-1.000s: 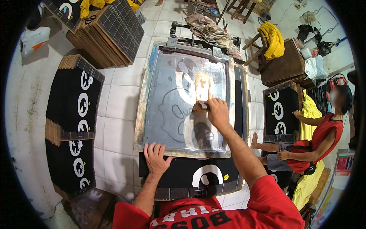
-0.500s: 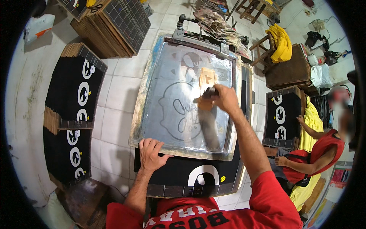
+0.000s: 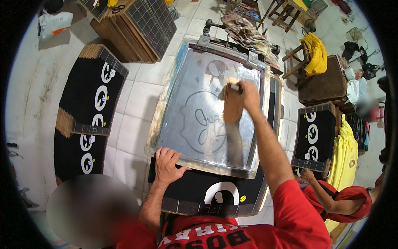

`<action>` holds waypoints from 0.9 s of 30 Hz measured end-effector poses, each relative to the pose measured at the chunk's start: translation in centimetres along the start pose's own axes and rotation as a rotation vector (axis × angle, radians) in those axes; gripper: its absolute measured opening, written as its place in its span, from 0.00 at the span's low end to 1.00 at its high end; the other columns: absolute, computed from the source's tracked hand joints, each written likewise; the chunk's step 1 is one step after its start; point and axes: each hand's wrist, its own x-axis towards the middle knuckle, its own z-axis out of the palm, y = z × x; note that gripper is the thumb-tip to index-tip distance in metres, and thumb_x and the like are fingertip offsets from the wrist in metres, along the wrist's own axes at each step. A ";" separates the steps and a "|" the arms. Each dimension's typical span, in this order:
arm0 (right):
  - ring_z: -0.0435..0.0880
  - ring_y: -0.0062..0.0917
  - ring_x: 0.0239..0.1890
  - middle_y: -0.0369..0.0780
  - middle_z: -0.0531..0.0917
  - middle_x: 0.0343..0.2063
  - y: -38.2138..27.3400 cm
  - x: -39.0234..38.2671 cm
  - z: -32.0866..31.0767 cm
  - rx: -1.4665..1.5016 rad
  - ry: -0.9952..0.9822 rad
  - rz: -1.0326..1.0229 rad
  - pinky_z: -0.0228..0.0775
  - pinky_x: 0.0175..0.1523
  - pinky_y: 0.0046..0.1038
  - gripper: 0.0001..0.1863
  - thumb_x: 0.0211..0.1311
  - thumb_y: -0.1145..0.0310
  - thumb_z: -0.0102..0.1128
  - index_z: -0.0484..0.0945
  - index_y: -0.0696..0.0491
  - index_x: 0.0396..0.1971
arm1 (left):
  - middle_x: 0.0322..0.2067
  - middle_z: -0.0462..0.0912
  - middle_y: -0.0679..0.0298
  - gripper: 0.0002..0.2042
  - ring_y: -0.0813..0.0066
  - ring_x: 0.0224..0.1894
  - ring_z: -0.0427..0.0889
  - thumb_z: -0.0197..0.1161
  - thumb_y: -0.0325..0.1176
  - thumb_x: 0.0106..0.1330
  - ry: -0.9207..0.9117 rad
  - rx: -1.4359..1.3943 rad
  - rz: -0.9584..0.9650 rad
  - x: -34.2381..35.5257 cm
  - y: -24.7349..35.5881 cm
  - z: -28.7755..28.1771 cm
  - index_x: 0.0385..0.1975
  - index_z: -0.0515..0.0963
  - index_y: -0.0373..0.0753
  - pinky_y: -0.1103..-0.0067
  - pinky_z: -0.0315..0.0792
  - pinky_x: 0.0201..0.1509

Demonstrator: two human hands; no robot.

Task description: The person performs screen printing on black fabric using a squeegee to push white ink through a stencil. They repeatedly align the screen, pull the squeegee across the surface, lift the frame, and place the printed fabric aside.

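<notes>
Head view: the right hand (image 3: 250, 93) is stretched out toward 12 o'clock, arm nearly straight, fingers curled tight around the top of a brown wooden squeegee (image 3: 232, 106). The squeegee stands on the mesh of the printing screen (image 3: 195, 120), slightly right of the screen's middle, with a dark smear of ink running from it toward 6 o'clock. The screen, a large metal-framed rectangle, lies flat over a black board (image 3: 199, 193) whose white round print shows at 6 o'clock.

The left hand (image 3: 168, 165) rests palm down on the screen's near frame corner at about 7 o'clock from the squeegee, fingers spread and flat, elbow bent, forearm running back toward the lower edge.

At 9 o'clock, 2 stacks of black printed boards (image 3: 89, 110) lie on the tiled table. At 3 o'clock another black board (image 3: 314, 139) sits beside a yellow stack of cloth (image 3: 346, 155), where another person's hand (image 3: 306, 175) reaches. A wooden stool (image 3: 323, 85) stands at 2 o'clock.
</notes>
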 end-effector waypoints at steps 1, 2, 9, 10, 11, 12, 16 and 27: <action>0.81 0.44 0.45 0.43 0.84 0.40 -0.9 -2.3 0.1 0.027 0.054 -0.035 0.74 0.50 0.45 0.18 0.48 0.72 0.73 0.83 0.48 0.43 | 0.36 0.79 0.62 0.27 0.58 0.45 0.76 0.84 0.46 0.38 0.003 0.002 0.004 0.0 0.0 0.0 0.36 0.83 0.37 0.60 0.66 0.57; 0.80 0.43 0.45 0.42 0.83 0.39 -2.0 -4.8 0.0 0.042 0.065 -0.001 0.74 0.49 0.45 0.18 0.47 0.74 0.73 0.82 0.48 0.41 | 0.36 0.79 0.62 0.27 0.58 0.45 0.76 0.84 0.46 0.38 0.002 0.002 0.009 0.0 -0.1 0.1 0.36 0.83 0.37 0.60 0.66 0.57; 0.78 0.41 0.51 0.39 0.83 0.47 -9.0 -16.9 -4.5 0.173 0.288 0.053 0.67 0.57 0.41 0.29 0.44 0.82 0.65 0.82 0.50 0.52 | 0.36 0.80 0.61 0.27 0.58 0.45 0.76 0.85 0.47 0.37 -0.003 0.008 0.023 -0.1 0.4 -0.4 0.35 0.83 0.37 0.61 0.65 0.56; 0.78 0.40 0.53 0.38 0.84 0.49 -10.0 -18.8 -5.7 0.193 0.320 0.062 0.67 0.59 0.41 0.30 0.44 0.82 0.64 0.82 0.50 0.52 | 0.36 0.80 0.61 0.27 0.58 0.45 0.76 0.85 0.47 0.37 0.002 0.017 0.049 0.1 0.8 -1.1 0.34 0.83 0.37 0.61 0.65 0.57; 0.78 0.40 0.54 0.37 0.84 0.50 -11.1 -20.6 -7.0 0.181 0.360 0.071 0.66 0.61 0.41 0.30 0.43 0.82 0.62 0.83 0.49 0.53 | 0.36 0.80 0.62 0.27 0.58 0.45 0.76 0.85 0.48 0.37 -0.002 0.022 0.052 0.5 1.5 -2.0 0.34 0.83 0.37 0.61 0.65 0.57; 0.78 0.40 0.56 0.37 0.84 0.52 -12.3 -22.2 -8.3 0.169 0.419 0.068 0.65 0.62 0.41 0.31 0.43 0.83 0.61 0.83 0.49 0.53 | 0.36 0.80 0.62 0.27 0.58 0.44 0.76 0.85 0.48 0.37 -0.035 0.027 0.041 1.1 2.3 -3.2 0.33 0.83 0.37 0.61 0.64 0.57; 0.77 0.38 0.60 0.37 0.84 0.55 -16.0 -24.3 -15.2 0.115 0.551 0.002 0.61 0.66 0.40 0.30 0.42 0.77 0.60 0.83 0.51 0.53 | 0.34 0.80 0.60 0.29 0.57 0.43 0.77 0.83 0.55 0.39 0.107 0.052 0.218 5.4 6.3 -10.9 0.32 0.82 0.38 0.59 0.63 0.59; 0.87 0.43 0.43 0.44 0.88 0.39 -17.0 -5.2 -33.9 -0.095 0.927 -0.099 0.76 0.48 0.40 0.17 0.62 0.61 0.70 0.83 0.48 0.50 | 0.59 0.75 0.49 0.30 0.53 0.62 0.74 0.73 0.39 0.67 0.874 -0.232 -0.105 5.5 -3.9 -12.5 0.63 0.71 0.30 0.62 0.68 0.67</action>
